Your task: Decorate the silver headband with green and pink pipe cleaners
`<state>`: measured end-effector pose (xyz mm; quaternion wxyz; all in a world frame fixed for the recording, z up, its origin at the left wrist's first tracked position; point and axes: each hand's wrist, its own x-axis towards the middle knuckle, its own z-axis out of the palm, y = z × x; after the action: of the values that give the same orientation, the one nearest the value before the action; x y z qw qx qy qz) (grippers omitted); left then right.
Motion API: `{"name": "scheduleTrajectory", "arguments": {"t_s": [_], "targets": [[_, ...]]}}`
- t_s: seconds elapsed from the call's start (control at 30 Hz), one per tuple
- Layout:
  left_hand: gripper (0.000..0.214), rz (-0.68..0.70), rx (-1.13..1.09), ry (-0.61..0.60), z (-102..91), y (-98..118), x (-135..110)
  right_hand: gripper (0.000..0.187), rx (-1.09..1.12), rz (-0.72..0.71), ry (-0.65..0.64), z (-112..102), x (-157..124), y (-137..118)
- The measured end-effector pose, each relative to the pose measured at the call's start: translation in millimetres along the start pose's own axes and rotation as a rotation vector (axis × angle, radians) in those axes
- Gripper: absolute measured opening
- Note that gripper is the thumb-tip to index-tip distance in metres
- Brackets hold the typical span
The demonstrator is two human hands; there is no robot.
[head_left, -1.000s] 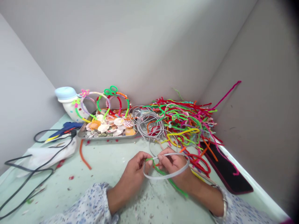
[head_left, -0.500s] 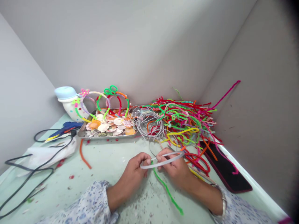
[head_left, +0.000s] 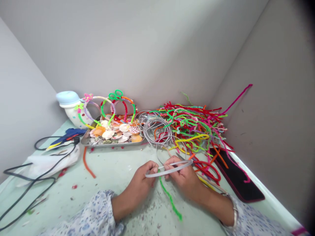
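Observation:
A thin grey headband [head_left: 169, 171] is held between my two hands, low over the table. My left hand [head_left: 144, 178] is closed in a pinch on one stretch of it, where the top of a green pipe cleaner [head_left: 170, 197] meets the band. The rest of the pipe cleaner hangs toward me between my hands. My right hand [head_left: 183, 177] has its fingers closed round the band just to the right of that spot. Whether the right fingertips also touch the pipe cleaner, I cannot tell.
Behind my hands lie a coil of grey wire [head_left: 157, 132] and a heap of colourful pipe cleaners [head_left: 194, 126]. Shells fill a metal tray [head_left: 113, 144], with decorated headbands [head_left: 118, 98] standing there. Left are a glue gun [head_left: 67, 136], black cord [head_left: 34, 178] and white bottle [head_left: 76, 114]; right, a phone [head_left: 242, 180].
The free end of the green pipe cleaner has swung left and toward my body's middle. My hands and the headband stay almost where they were.

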<state>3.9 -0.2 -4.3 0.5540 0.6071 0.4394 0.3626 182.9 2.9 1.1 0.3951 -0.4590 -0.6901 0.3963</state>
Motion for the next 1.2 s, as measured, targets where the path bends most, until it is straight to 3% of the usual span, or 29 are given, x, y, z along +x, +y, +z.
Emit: {"name": "scheduleTrajectory", "arguments": {"t_s": [0.27,0.6,1.2], "targets": [[0.032,0.008,-0.014,-0.008,0.4,5.8,0.4,0.018,-0.027,0.025,0.009,0.1,0.3,2.8],[0.033,-0.022,-0.037,0.016,0.7,-3.6,-0.1,0.023,0.014,0.090,0.050,2.0,0.9,4.0],[0.035,-0.018,-0.076,-0.046,0.8,4.0,2.2,0.023,0.113,0.089,-0.027,0.8,-0.3,8.4]]}}
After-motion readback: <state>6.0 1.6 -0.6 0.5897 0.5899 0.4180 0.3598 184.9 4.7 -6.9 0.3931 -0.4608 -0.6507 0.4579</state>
